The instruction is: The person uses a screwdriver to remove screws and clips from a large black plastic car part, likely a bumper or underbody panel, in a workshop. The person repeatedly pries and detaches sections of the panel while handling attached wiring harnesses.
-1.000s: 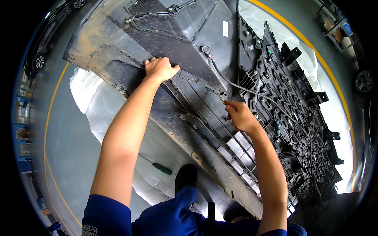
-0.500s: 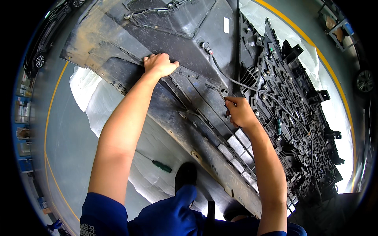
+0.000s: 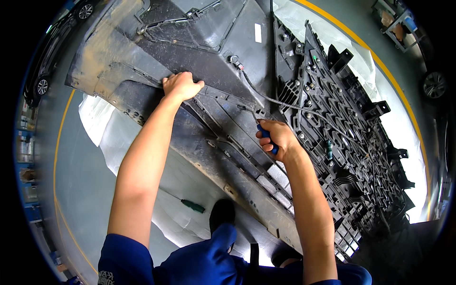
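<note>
A large black plastic car bumper cover (image 3: 190, 130), dusty with tan dirt at its upper left, lies across the space before me. My left hand (image 3: 182, 87) rests on its ridge, thumb stretched out to the right. My right hand (image 3: 279, 137) is closed round the blue handle of a blue-handled tool (image 3: 267, 138). Its thin shaft points up and left toward a slotted strip on the cover; its tip is hard to make out. Just above, a black wiring cable (image 3: 268, 98) with a connector (image 3: 236, 61) runs to the right.
A black lattice grille (image 3: 342, 128) adjoins the cover at the right. A green-handled screwdriver (image 3: 192, 205) lies on white sheeting (image 3: 126, 142) near my foot. Another green handle (image 3: 329, 149) rests on the grille. A cart (image 3: 398, 26) and cars (image 3: 47, 61) stand farther off.
The whole view has shifted, with the cover sitting slightly farther left. My right hand has turned, so the blue handle now shows. My left hand keeps its place on the ridge.
</note>
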### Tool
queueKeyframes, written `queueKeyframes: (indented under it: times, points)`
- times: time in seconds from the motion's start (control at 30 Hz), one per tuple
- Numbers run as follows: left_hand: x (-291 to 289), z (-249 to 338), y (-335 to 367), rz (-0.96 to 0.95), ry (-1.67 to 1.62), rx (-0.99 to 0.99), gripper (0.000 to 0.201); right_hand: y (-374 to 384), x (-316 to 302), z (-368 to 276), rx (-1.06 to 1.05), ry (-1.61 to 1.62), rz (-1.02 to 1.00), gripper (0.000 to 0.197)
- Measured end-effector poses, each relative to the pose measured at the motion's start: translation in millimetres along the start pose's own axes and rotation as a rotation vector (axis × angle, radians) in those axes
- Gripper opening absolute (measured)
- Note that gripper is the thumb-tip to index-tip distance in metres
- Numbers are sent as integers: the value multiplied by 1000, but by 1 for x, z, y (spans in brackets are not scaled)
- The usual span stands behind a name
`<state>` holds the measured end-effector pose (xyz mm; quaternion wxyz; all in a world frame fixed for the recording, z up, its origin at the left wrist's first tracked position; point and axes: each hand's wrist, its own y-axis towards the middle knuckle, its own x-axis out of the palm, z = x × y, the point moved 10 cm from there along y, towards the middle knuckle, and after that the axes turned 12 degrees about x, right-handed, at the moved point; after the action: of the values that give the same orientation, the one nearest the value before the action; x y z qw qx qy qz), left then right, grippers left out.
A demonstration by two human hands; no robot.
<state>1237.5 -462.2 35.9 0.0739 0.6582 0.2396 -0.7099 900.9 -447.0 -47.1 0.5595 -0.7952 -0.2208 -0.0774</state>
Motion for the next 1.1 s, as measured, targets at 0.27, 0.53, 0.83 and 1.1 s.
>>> queueKeyframes:
  times: [0.27, 0.53, 0.83, 1.1]
  points:
    - [5, -11, 5, 23, -152, 11, 53, -12, 23, -53, -274, -856, 147, 30]
    - [4, -13, 8, -38, -204, -32, 50, -5, 31, -59, -689, -1481, 372, 26]
    - [6, -8, 7, -21, -144, 17, 50, -21, 21, -22, -567, -1049, 414, 30]
    - [7, -17, 4, -5, -185, -3, 49, -88, 65, -19, -540, -1075, 218, 34]
